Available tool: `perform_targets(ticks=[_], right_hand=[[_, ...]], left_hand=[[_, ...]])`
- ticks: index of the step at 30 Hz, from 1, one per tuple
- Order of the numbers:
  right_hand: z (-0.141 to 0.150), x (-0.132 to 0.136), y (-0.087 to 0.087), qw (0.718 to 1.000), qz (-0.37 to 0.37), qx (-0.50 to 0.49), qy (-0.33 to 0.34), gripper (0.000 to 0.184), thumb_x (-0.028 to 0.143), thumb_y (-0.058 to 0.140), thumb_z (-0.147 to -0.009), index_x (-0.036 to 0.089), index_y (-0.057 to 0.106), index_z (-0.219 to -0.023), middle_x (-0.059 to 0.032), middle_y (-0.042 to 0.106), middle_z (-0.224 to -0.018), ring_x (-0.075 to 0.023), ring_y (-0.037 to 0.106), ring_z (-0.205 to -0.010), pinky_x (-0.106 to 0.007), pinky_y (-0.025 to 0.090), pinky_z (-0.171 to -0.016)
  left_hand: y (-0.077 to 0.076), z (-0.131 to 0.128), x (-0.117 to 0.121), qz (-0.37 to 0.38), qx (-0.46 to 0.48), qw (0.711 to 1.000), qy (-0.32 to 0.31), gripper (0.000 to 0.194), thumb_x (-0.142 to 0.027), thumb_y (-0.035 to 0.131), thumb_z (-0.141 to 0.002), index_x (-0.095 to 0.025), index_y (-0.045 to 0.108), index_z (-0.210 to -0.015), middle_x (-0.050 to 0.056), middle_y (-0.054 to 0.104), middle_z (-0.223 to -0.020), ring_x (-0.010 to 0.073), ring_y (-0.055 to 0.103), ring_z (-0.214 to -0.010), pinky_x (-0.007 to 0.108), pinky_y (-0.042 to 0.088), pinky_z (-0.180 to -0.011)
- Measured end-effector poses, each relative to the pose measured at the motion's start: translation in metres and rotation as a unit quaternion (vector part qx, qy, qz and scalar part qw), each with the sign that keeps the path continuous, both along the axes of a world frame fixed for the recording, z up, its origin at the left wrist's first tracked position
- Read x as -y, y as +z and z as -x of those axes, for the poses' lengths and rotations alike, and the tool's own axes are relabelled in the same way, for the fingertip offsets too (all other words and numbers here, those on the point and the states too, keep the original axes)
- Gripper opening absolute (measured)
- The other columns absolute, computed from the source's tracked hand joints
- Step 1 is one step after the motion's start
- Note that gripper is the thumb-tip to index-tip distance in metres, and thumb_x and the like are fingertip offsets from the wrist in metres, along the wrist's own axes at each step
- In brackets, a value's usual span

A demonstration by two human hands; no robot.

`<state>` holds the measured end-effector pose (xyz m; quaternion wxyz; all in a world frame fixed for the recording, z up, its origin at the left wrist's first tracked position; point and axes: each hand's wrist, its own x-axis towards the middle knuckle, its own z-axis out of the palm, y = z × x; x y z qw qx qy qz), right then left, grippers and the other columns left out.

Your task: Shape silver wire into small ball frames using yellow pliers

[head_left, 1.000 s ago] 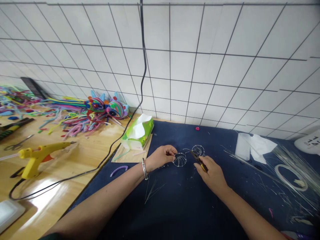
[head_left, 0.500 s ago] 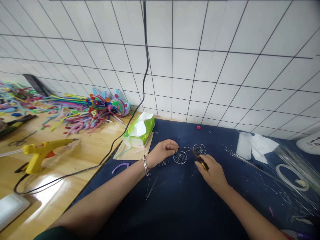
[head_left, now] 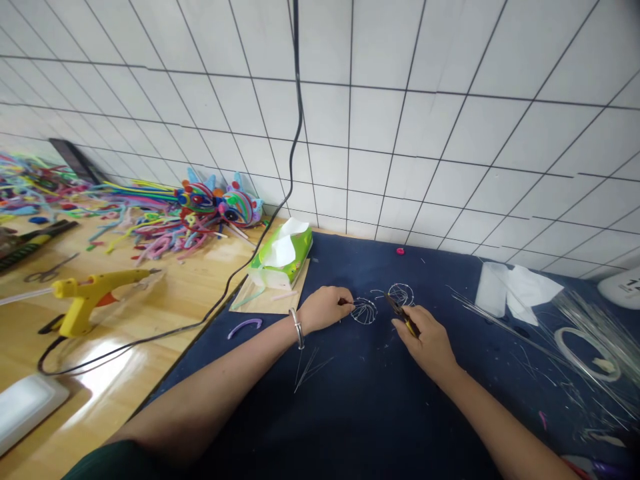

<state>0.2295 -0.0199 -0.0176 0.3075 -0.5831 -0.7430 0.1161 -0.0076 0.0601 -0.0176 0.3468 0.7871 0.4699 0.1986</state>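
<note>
One round wire frame, thin and silvery, with fine strands fanning across inside its rim, was over the middle of the dark blue cover; whether it rested there or was slightly lifted I could not tell. The left hand, a silvery bangle at its wrist, had thumb and fingers pinched together on the frame's left edge. The right hand had its fingers wrapped round the yellow and black handles of the pliers, whose dark tip pointed toward a short curved wire, just in front of a second wire frame. The cover lay on a pale, glossy wooden desk, bare at the left, where a yellow glue gun, scissors and a heap of bright fuzzy strips lay. Loose straight wires were spread at the right. Behind rose a white wall with a dark grid, a black cord hanging down before it
</note>
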Motion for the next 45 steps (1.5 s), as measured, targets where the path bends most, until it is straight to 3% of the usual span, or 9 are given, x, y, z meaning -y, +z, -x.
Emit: perform_targets(ticks=[5, 12, 18, 22, 26, 29, 34, 38, 45], right_hand=[[0.0, -0.001, -0.001, 1.0, -0.001, 0.0, -0.001, 0.026, 0.038, 0.045, -0.085, 0.02, 0.055, -0.101, -0.0042, 0.056, -0.082, -0.016, 0.053, -0.073, -0.029, 0.043, -0.07], [0.0, 0.0, 0.0, 1.0, 0.005, -0.009, 0.002, 0.026, 0.037, 0.047, -0.085, 0.019, 0.055, -0.101, -0.0045, 0.056, -0.086, -0.0161, 0.053, -0.077, -0.029, 0.043, -0.073], [0.001, 0.0, -0.001, 1.0, 0.0, -0.02, 0.011, 0.025, 0.036, 0.048, -0.084, 0.019, 0.055, -0.101, -0.0034, 0.054, -0.082, -0.0147, 0.052, -0.072, -0.028, 0.042, -0.07], [0.001, 0.0, -0.001, 1.0, -0.003, -0.022, 0.012, 0.024, 0.035, 0.048, -0.084, 0.019, 0.055, -0.1, -0.0029, 0.054, -0.081, -0.0144, 0.051, -0.072, -0.028, 0.042, -0.07], [0.0, 0.0, -0.001, 0.999, -0.014, -0.028, 0.013, 0.025, 0.035, 0.048, -0.084, 0.018, 0.055, -0.1, -0.0037, 0.054, -0.083, -0.0152, 0.052, -0.075, -0.028, 0.042, -0.072], [0.0, 0.0, 0.0, 0.999, -0.011, -0.033, 0.01, 0.025, 0.035, 0.048, -0.084, 0.018, 0.055, -0.1, -0.004, 0.055, -0.083, -0.0153, 0.052, -0.075, -0.028, 0.042, -0.072], [0.001, 0.001, 0.002, 0.999, 0.003, -0.043, 0.005, 0.024, 0.036, 0.047, -0.084, 0.02, 0.056, -0.099, -0.0025, 0.054, -0.079, -0.0145, 0.052, -0.071, -0.028, 0.043, -0.07], [0.001, 0.0, 0.003, 0.999, 0.009, -0.05, -0.002, 0.024, 0.037, 0.047, -0.085, 0.02, 0.056, -0.099, -0.0022, 0.054, -0.08, -0.0144, 0.052, -0.071, -0.027, 0.043, -0.069], [-0.001, 0.0, 0.003, 0.999, -0.004, -0.05, -0.005, 0.024, 0.036, 0.046, -0.085, 0.02, 0.057, -0.098, -0.003, 0.056, -0.081, -0.0154, 0.054, -0.074, -0.028, 0.043, -0.071]], left_hand=[[-0.001, 0.0, -0.001, 0.031, 0.029, 0.999, -0.008, 0.015, -0.027, 0.049, -0.077, -0.018, 0.06, -0.081, -0.001, 0.061, -0.064, 0.0095, 0.054, -0.05, 0.02, 0.037, -0.048], [0.015, 0.005, -0.002, 0.024, 0.058, 0.997, -0.052, 0.019, -0.029, 0.052, -0.079, -0.018, 0.065, -0.085, 0.001, 0.065, -0.079, 0.0123, 0.058, -0.069, 0.021, 0.043, -0.062], [0.006, 0.001, -0.004, 0.08, 0.114, 0.986, -0.087, 0.021, -0.028, 0.054, -0.08, -0.019, 0.064, -0.095, 0.004, 0.067, -0.089, 0.0153, 0.061, -0.079, 0.026, 0.046, -0.073], [0.003, -0.001, -0.003, 0.191, 0.23, 0.95, -0.085, 0.023, -0.025, 0.053, -0.082, -0.017, 0.059, -0.103, 0.007, 0.065, -0.099, 0.0179, 0.061, -0.09, 0.03, 0.047, -0.077], [0.005, -0.004, 0.003, 0.298, 0.334, 0.888, -0.107, 0.026, -0.022, 0.053, -0.083, -0.017, 0.056, -0.109, 0.011, 0.059, -0.113, 0.0202, 0.057, -0.104, 0.035, 0.044, -0.089], [0.003, -0.009, 0.008, 0.333, 0.362, 0.862, -0.123, 0.031, -0.019, 0.056, -0.081, -0.018, 0.055, -0.112, 0.012, 0.054, -0.122, 0.0215, 0.052, -0.112, 0.036, 0.041, -0.094], [0.004, -0.01, 0.008, 0.237, 0.277, 0.921, -0.138, 0.03, -0.021, 0.054, -0.082, -0.02, 0.055, -0.112, 0.008, 0.058, -0.114, 0.0185, 0.054, -0.108, 0.035, 0.041, -0.093], [0.012, -0.009, 0.011, 0.098, 0.16, 0.978, -0.089, 0.023, -0.026, 0.052, -0.083, -0.02, 0.059, -0.104, 0.005, 0.061, -0.1, 0.0166, 0.058, -0.091, 0.032, 0.045, -0.083], [0.018, -0.027, 0.031, -0.005, 0.111, 0.992, -0.068, 0.028, -0.036, 0.061, -0.076, -0.019, 0.061, -0.099, 0.003, 0.059, -0.089, 0.0128, 0.055, -0.074, 0.025, 0.046, -0.067]])
